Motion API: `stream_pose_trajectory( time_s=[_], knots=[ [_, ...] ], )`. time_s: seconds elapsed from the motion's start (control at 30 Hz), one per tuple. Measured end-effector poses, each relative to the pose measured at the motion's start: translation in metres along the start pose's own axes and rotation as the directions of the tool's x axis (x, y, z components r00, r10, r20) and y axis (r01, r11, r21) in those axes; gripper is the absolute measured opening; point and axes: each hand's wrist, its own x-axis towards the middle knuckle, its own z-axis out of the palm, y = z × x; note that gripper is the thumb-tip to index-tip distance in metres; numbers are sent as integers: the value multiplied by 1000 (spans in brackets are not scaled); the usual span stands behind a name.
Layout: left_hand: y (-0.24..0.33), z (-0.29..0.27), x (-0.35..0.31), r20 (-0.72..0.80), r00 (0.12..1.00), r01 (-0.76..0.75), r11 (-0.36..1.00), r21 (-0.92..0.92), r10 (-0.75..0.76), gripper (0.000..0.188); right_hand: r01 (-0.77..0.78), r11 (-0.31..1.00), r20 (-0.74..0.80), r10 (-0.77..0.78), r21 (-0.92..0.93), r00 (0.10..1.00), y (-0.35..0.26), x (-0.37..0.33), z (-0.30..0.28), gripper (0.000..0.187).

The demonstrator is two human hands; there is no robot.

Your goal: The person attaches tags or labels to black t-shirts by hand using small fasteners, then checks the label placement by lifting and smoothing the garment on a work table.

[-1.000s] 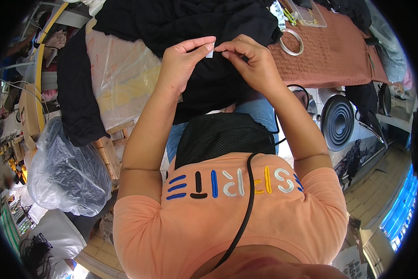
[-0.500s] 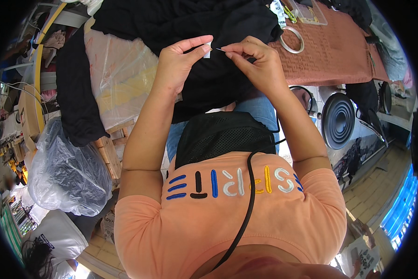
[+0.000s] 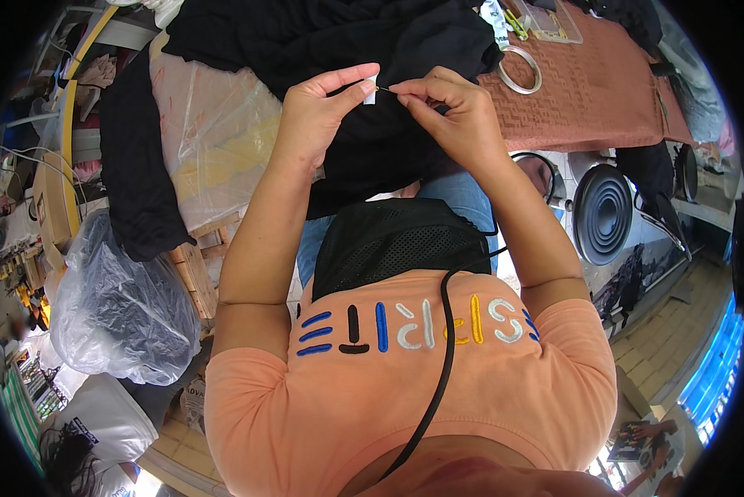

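Observation:
My left hand (image 3: 318, 106) pinches a small white tag (image 3: 370, 96) upright between thumb and fingers. Facing it, my right hand (image 3: 456, 109) is closed on a thin needle (image 3: 384, 89), held between thumb and forefinger. The needle points left, and its far end reaches the edge of the tag by my left fingertips; whether it goes through, I cannot tell. Beneath both hands, a large black cloth (image 3: 364, 153) spreads over the work surface and down to my lap.
On the brown-covered table (image 3: 587, 99) at right lie a tape roll (image 3: 509, 85) and a clear plastic box (image 3: 554, 35). Plastic-wrapped stock (image 3: 214, 132) stands at left, above a clear plastic bag (image 3: 123, 306). Another person's arm (image 3: 658, 455) shows at lower right.
My right hand has shifted slightly left, closing the gap between the needle and the tag. The left hand stays in place. Another person's arm has appeared at lower right.

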Motion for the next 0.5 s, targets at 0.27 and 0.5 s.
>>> stream_pose_trajectory(
  time_s=[0.27,0.5],
  knots=[
    [0,1,0,-3,1000,-9,1000,-6,9,27,15,1000,3,-15,-17,1000,-1,0,-1,13],
    [-1,1,0,-3,1000,-11,1000,-6,11,27,23,1000,4,-23,-16,1000,0,1,-1,13]
  ],
)
